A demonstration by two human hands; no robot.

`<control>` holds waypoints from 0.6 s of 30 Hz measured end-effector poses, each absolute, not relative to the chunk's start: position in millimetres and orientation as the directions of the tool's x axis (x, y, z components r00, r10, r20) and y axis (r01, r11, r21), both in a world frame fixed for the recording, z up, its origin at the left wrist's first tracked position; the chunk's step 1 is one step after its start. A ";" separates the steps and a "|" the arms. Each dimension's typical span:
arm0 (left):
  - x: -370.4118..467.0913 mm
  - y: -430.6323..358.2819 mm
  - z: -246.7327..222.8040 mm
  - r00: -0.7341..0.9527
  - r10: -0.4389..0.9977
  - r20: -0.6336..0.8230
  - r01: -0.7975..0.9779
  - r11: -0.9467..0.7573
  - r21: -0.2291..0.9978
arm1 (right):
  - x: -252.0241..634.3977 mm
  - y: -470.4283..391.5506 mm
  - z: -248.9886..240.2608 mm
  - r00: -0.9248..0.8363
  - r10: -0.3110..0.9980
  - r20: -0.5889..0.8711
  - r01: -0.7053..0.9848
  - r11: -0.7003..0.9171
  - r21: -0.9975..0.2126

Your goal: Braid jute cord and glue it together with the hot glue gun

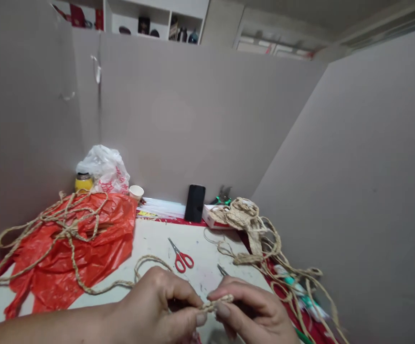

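Observation:
Between my two hands is a short stretch of braided straw-coloured cord (217, 304). My left hand (164, 303) pinches it between thumb and forefinger. On the other side my right hand (252, 310) grips the cord near its tip, thumb against fingers. A longer run of braided rope (110, 285) passes behind my left hand and leads left. Beyond the hands, red-handled scissors (181, 258) lie on the pale board. The dark tip of a tool (222, 270) pokes out behind my right hand; the rest of it is hidden.
A red plastic bag (117, 239) under loose rope lies left. Behind stand a yellow jar (83, 182), a white plastic bag (103, 165), a paper cup (136, 192), a phone (195, 203) and green-handled pliers (223, 198). Coiled straw braid (245, 217) heaps right. Grey partitions (200, 119) enclose the table.

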State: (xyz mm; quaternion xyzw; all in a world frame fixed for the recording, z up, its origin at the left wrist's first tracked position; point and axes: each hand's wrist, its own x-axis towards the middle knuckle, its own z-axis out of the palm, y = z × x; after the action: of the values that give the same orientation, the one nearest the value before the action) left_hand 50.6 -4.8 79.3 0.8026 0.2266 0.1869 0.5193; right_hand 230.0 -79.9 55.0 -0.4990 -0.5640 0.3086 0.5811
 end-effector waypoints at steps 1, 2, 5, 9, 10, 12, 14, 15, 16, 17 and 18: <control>50.8 -4.6 79.4 0.843 0.530 0.094 0.159 -0.412 0.897 | 228.9 -79.9 54.4 0.166 0.918 0.359 0.213 0.323 -0.922; 51.0 -4.3 79.6 0.856 0.505 0.112 0.151 -0.451 0.880 | 228.3 -79.6 53.5 0.164 0.919 0.357 0.209 0.322 -0.923; 51.9 -3.9 80.2 0.845 0.525 0.100 0.182 -0.458 0.870 | 228.9 -77.6 50.2 0.166 0.953 0.255 0.063 0.248 -0.967; 53.0 -5.4 82.2 0.769 0.638 0.052 0.216 -0.335 0.917 | 232.2 -75.0 47.6 0.127 0.982 0.141 -0.219 0.167 -0.961; 53.1 -5.9 82.4 0.759 0.649 0.051 0.202 -0.310 0.929 | 232.6 -74.7 47.2 0.135 0.979 0.153 -0.251 0.183 -0.951; 53.2 -6.6 81.9 0.754 0.655 0.040 0.178 -0.263 0.948 | 232.5 -74.3 46.2 0.160 0.969 0.187 -0.269 0.225 -0.937; 53.8 -7.0 79.9 0.763 0.646 0.019 0.159 -0.217 0.963 | 231.6 -74.1 44.7 0.187 0.957 0.223 -0.247 0.266 -0.932; 54.3 -7.1 78.7 0.776 0.631 0.002 0.147 -0.184 0.972 | 231.1 -74.0 44.0 0.193 0.950 0.245 -0.226 0.286 -0.931; 54.9 -7.1 77.4 0.790 0.613 -0.014 0.131 -0.148 0.980 | 230.7 -73.9 43.5 0.194 0.943 0.270 -0.198 0.307 -0.931; 55.5 -7.1 76.2 0.807 0.590 -0.026 0.115 -0.114 0.987 | 230.7 -73.8 43.2 0.192 0.936 0.295 -0.165 0.327 -0.930; 56.1 -6.9 75.1 0.822 0.568 -0.036 0.104 -0.089 0.991 | 231.0 -73.9 43.2 0.187 0.929 0.321 -0.127 0.347 -0.929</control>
State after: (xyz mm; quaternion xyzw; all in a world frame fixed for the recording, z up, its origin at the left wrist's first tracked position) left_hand 56.1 -6.9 75.1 0.7147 0.2353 0.1834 0.6327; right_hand 231.0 -73.9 43.2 -0.4056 -0.4941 0.4028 0.6551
